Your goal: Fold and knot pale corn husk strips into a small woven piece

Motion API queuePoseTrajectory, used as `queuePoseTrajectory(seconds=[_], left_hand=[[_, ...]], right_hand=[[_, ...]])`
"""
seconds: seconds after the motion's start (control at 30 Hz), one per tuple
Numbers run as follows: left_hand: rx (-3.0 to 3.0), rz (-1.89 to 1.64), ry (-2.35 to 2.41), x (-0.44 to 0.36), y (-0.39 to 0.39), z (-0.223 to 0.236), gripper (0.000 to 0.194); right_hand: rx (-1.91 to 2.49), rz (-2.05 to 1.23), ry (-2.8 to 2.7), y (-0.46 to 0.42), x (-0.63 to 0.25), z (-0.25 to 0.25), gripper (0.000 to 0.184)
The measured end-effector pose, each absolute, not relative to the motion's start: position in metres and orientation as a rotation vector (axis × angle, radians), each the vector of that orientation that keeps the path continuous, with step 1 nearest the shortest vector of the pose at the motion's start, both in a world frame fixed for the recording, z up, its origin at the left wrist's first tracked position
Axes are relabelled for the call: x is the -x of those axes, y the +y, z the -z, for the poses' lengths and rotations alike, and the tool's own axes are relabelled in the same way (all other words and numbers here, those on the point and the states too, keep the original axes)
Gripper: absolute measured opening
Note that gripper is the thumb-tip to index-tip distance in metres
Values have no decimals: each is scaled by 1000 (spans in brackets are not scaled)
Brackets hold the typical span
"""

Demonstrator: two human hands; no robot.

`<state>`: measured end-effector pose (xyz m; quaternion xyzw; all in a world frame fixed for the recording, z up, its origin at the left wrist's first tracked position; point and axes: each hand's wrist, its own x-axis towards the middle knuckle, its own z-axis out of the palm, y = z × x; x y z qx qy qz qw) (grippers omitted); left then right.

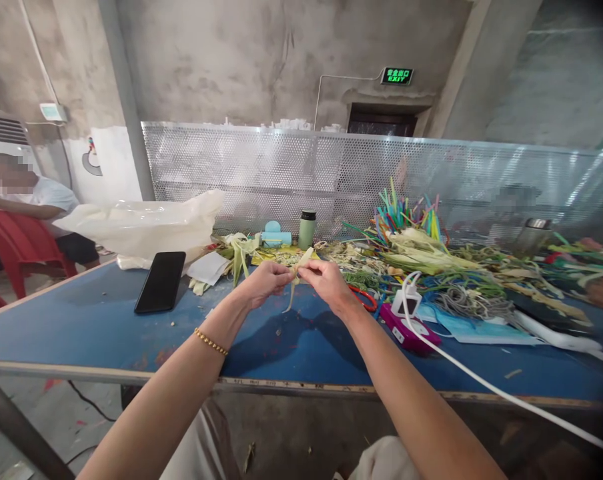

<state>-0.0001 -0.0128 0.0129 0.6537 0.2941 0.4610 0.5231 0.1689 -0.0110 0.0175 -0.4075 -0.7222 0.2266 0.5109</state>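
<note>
My left hand [264, 281] and my right hand [326, 282] meet above the blue table [96, 327], fingers pinched together on a pale yellow leaf strip [295, 283]. The strip runs between the two hands; one end sticks up toward the pile, the other dangles below my fingers. A gold bead bracelet [211, 341] sits on my left wrist.
A black phone [161, 281] lies at left near a white plastic bag [146, 227]. A green flask [307, 229], a heap of leaf strips and coloured straws [411, 217], red scissors [364, 298] and a pink charger [409, 330] with white cable lie ahead and right. A person sits at far left.
</note>
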Motion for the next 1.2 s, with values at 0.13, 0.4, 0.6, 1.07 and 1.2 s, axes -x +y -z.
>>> queuePoseTrajectory(seconds=[0.13, 0.4, 0.6, 1.07, 1.2], left_hand=[[-1595, -1031, 697, 1, -15, -14, 45], [-1560, -991, 640, -1, -21, -18, 41], [-1528, -1004, 634, -1, -19, -16, 46], [-1652, -970, 783, 0, -23, -19, 34], [-1587, -1025, 699, 1, -19, -18, 37]], right_hand=[[949, -577, -1711, -9, -169, -17, 18], [941, -603, -1653, -9, -169, -17, 21], [943, -625, -1663, -9, -168, -17, 22], [941, -625, -1647, -6, -166, -14, 12], [921, -684, -1597, -10, -169, -19, 16]])
